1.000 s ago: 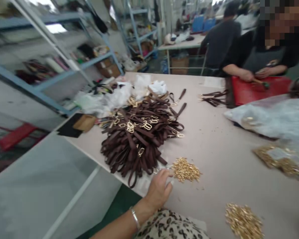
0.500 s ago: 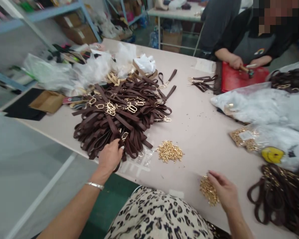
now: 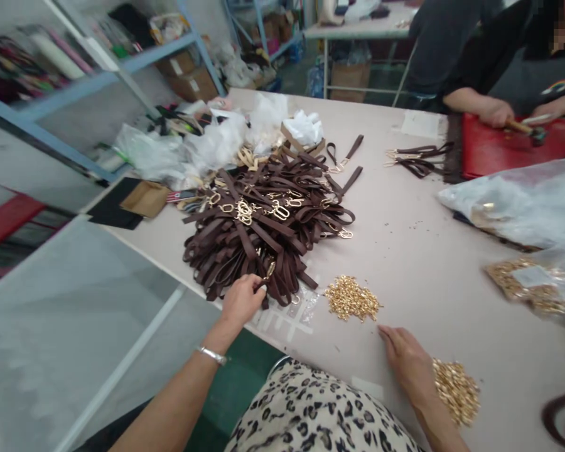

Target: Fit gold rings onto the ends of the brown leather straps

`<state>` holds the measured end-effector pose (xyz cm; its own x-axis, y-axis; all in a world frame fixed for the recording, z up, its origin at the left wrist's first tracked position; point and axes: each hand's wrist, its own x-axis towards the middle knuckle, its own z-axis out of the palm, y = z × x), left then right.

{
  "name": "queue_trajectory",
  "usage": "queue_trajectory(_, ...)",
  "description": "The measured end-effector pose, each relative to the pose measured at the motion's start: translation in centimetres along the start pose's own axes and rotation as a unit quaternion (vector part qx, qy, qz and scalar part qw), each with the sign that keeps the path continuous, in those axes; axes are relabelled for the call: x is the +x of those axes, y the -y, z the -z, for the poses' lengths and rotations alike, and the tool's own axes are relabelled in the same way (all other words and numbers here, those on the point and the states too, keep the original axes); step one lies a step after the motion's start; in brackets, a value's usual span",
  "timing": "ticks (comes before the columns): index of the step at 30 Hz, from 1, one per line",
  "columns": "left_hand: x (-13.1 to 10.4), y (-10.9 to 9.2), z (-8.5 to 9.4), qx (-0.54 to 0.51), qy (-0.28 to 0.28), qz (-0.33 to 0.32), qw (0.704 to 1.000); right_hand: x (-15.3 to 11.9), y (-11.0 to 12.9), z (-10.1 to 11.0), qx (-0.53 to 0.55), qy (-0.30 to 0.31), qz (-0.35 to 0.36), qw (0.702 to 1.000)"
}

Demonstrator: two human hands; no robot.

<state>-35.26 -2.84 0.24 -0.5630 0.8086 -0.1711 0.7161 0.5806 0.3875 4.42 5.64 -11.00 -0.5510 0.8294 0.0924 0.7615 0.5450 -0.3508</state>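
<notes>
Two bare hands were over a pale tabletop (image 3: 414,263). On its left part lay a large, tangled pile of dark brown straps (image 3: 221,251), with gold-coloured clasps (image 3: 281,211) showing among them. The left hand (image 3: 243,300), with a silver bracelet (image 3: 211,355) at the wrist, was at the pile's near edge, its grip pinching one of the straps close to a clasp. Just right of the pile lay a heap of small gold fittings (image 3: 351,297); a second heap (image 3: 459,390) lay nearer, beside the right wrist. The right hand (image 3: 407,361) was low over the tabletop between both heaps, its fingertips close together; whether that grip held anything could not be told. Behind the straps were crumpled plastic bags (image 3: 216,147). At far right, another person's hand (image 3: 496,113) held a wooden-handled tool (image 3: 518,127) over a flat red piece (image 3: 483,157).
</notes>
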Motion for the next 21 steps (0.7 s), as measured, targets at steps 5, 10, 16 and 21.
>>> queue_trajectory(5,-1.3,-1.2,0.8,-0.145,0.040,-0.005,0.989,0.2,-0.6,-0.4,-0.042,0.000,0.109,0.993)
queue_trajectory(10,-3.2,-5.0,0.7,-0.481,0.157,0.104,0.857,0.6,-0.4,0.0,-0.060,0.010,0.187,0.980)
queue_trajectory(16,-5.3,-8.0,-0.1,-0.625,0.284,0.154,0.710,0.7,0.1,0.7,0.013,0.023,0.085,0.996)
queue_trajectory(21,-6.0,-8.8,-1.1,-0.625,0.325,0.146,0.695,0.4,0.8,0.9,0.169,0.008,-0.050,0.984)
